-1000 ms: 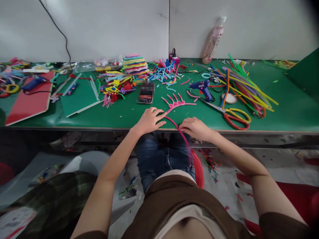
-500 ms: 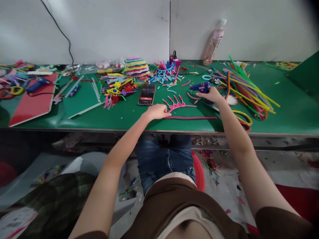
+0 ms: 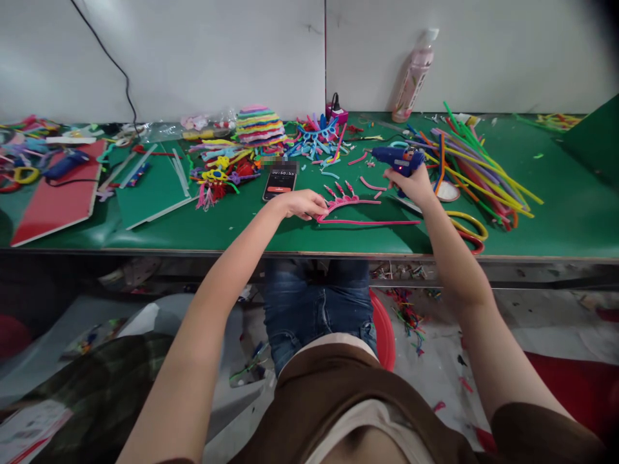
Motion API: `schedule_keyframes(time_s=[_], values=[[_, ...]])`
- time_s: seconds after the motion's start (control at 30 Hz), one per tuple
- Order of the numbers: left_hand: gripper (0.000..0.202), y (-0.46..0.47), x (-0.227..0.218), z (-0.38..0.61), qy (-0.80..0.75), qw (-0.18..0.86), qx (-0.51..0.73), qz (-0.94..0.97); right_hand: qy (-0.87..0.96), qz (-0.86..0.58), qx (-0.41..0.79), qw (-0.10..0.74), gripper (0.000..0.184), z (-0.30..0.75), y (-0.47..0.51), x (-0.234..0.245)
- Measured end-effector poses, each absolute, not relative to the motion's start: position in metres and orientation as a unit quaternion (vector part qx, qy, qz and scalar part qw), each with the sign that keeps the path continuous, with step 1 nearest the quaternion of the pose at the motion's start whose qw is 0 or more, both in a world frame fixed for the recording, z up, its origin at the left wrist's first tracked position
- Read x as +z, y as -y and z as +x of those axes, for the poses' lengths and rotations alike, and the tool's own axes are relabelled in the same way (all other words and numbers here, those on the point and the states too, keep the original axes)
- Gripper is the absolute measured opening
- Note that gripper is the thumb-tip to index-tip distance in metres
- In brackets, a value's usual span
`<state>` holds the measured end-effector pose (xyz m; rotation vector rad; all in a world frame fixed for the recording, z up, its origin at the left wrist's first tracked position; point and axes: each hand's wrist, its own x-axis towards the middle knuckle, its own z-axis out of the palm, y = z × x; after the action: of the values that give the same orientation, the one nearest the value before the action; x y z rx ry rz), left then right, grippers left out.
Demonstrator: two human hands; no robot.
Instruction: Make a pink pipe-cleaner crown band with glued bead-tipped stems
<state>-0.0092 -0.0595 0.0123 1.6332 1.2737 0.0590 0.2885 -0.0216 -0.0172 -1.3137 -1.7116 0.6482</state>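
Our left hand (image 3: 305,203) seems to pinch the pink strip (image 3: 372,223); our right hand (image 3: 414,185) grips the glue gun (image 3: 394,158). Let's steady that strip, then squeeze gently.

On the table (image 3: 570,222), the bottle (image 3: 413,78) stands at the rear edge. The scissors (image 3: 465,216) lie at the front edge, the stem bundle (image 3: 483,170) behind them. Left of the scissors: the long strip (image 3: 372,223); farther left, the phone (image 3: 280,182).

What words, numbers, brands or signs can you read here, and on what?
Phone: seemingly "50:55", leading digits unclear; smaller text unreadable.
Pink bottle: label characters too blurred.
White printed sheet, lower left: too blurred.
Blue glue gun: any lettering too small.
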Motion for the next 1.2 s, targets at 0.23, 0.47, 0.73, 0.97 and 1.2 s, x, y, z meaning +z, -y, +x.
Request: schedule_keyframes(time_s=[0.23, 0.47, 0.73, 0.97, 1.2], values=[[0.025, 0.05, -0.002, -0.021, -0.509, 0.525, 0.067, 0.679, 0.725, -0.486, 0.31, 0.377, 0.035, 0.269, 0.077, -0.012], [0.027, 0.049, -0.007, -0.024, -0.496, 0.554, 0.088, 0.663, 0.836, -0.43, 0.185, 0.286, 0.021, 0.248, 0.114, -0.013], [0.022, 0.053, -0.004, -0.023, -0.51, 0.533, 0.078, 0.67, 0.855, -0.436, 0.098, 0.263, 0.017, 0.234, 0.119, -0.025], [0.02, 0.054, -0.005, -0.021, -0.519, 0.531, 0.079, 0.666, 0.857, -0.435, 0.087, 0.262, 0.016, 0.227, 0.124, -0.024], [0.019, 0.054, -0.008, -0.023, -0.508, 0.539, 0.089, 0.666, 0.861, -0.43, 0.086, 0.259, 0.017, 0.223, 0.123, -0.025]])
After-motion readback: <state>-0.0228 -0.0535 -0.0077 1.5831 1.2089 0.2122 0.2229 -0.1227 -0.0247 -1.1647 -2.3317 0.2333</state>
